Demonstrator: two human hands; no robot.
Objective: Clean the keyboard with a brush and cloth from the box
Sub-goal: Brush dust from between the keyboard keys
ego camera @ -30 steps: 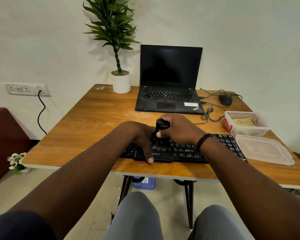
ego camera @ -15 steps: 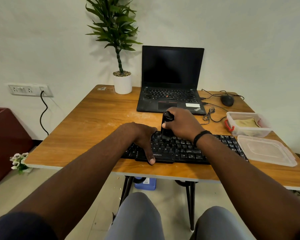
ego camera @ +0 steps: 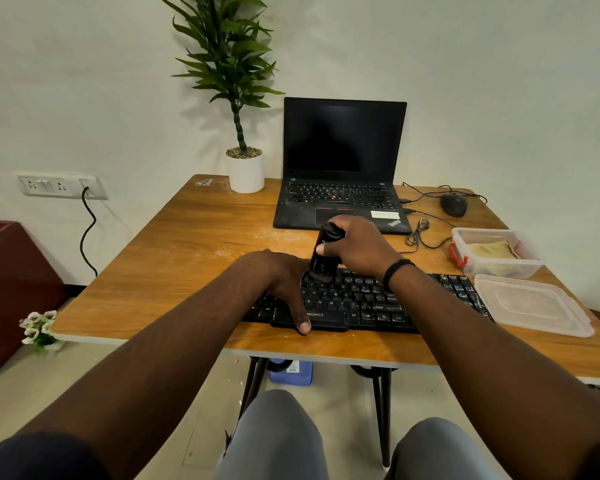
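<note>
On the wooden table [ego camera: 174,258], right hand [ego camera: 357,245] grip round brush [ego camera: 323,254], left hand [ego camera: 281,282] clasping keyboard [ego camera: 364,299].

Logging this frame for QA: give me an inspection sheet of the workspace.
Surface: wooden table, pale dust specks near the middle.
Job's things: black keyboard at the front edge; black brush, bristles on the keys; cloth in the open plastic box; box lid beside it.
Clutter: laptop, potted plant.
Hands: right hand grips the brush; left hand holds the keyboard, thumb on its front edge.
Cables: mouse cable coiled by the laptop.
Surroundings: wall socket with a plugged cord.
</note>
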